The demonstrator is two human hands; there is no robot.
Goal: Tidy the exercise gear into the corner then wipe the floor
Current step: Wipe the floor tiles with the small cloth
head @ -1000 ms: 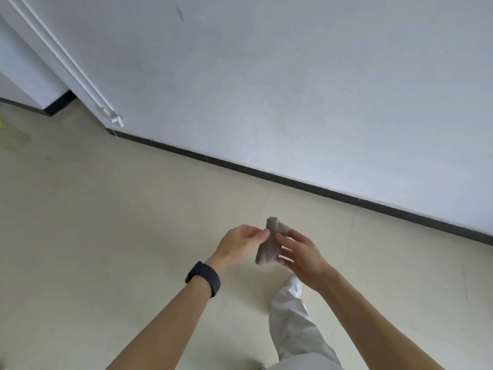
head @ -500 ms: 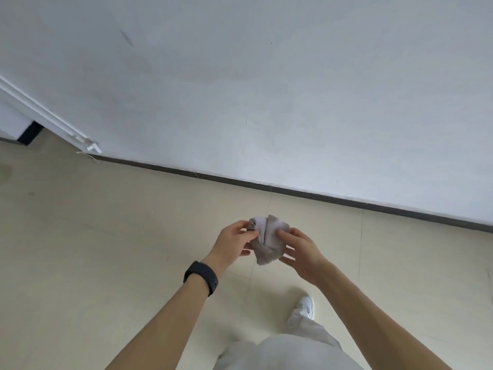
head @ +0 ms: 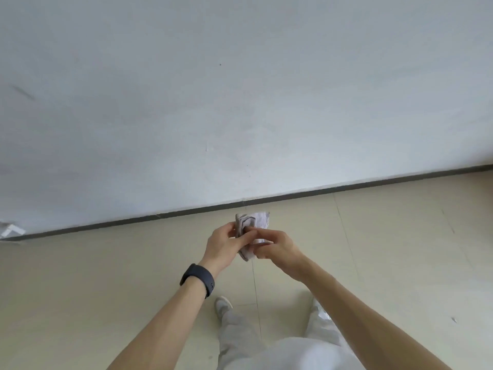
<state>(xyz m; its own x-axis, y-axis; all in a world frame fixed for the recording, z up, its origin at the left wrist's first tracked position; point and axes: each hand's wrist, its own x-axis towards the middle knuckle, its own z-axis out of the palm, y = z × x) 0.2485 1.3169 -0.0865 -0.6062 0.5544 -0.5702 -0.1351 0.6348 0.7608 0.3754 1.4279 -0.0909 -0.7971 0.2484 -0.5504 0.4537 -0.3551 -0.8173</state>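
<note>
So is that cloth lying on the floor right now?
No, the cloth is held up above the floor, pinched between the left hand and the right hand.

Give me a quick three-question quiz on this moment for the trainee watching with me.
1. True or false: the cloth is lying flat on the floor.
2. Which wrist wears the black wristband: A) left, B) right, C) neither?
3. Fill in: the cloth is held by ____ hands.

Key:
1. False. The left hand and right hand hold it bunched in the air, in front of the dark baseboard.
2. A.
3. Both.
</note>
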